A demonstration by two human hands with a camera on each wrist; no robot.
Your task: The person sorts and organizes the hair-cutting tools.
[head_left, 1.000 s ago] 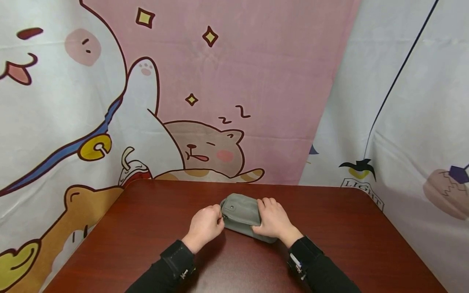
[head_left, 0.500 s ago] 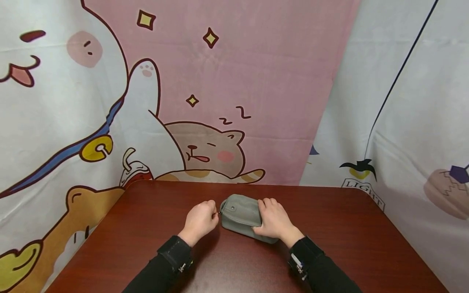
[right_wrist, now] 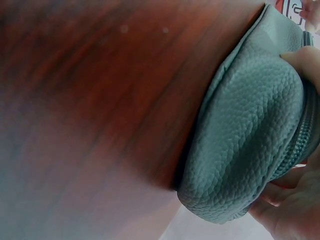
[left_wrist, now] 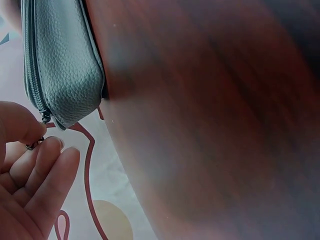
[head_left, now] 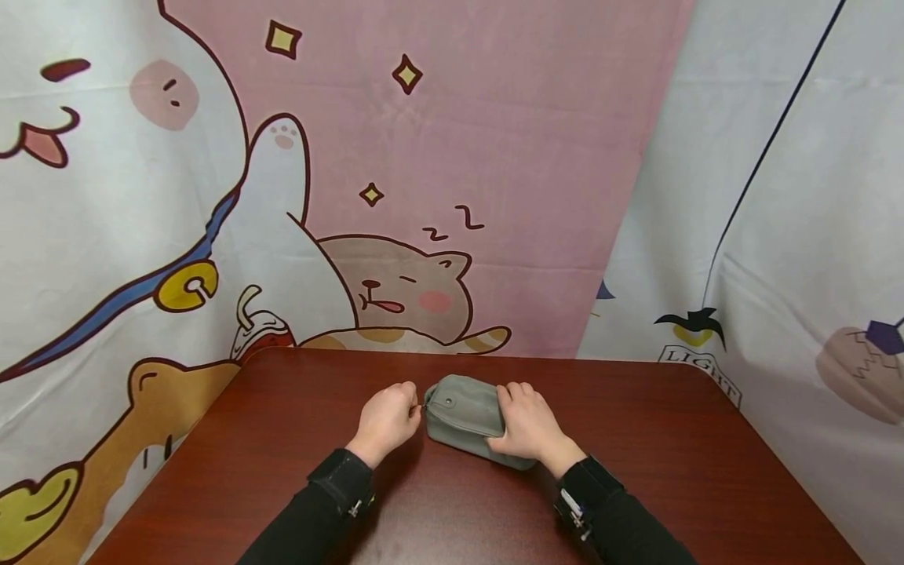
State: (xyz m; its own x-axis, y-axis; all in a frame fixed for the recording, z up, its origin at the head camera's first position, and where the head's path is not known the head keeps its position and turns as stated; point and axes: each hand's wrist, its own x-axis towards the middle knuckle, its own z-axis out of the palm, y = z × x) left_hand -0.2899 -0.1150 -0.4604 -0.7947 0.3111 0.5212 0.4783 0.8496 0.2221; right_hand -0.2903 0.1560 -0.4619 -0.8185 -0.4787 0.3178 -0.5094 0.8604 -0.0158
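Note:
A grey-green zip pouch of grained leather-like material lies on the dark red-brown table. Just off its left end, my left hand pinches the zipper pull between thumb and fingers. The slider sits at that end of the zipper, with the teeth running away along the pouch in the left wrist view. My right hand grips the pouch's other end, thumb on the near side and fingers over the top. More zipper teeth show beside that hand in the right wrist view.
Behind the table hangs a cloth backdrop with cartoon animals on pink and white. The table's far edge runs a short way beyond the pouch. Dark sleeves with wrist straps cover both forearms.
My left hand has drawn slightly left, away from the pouch's end, and has stayed almost still over the last half second. The right hand and the pouch have barely moved.

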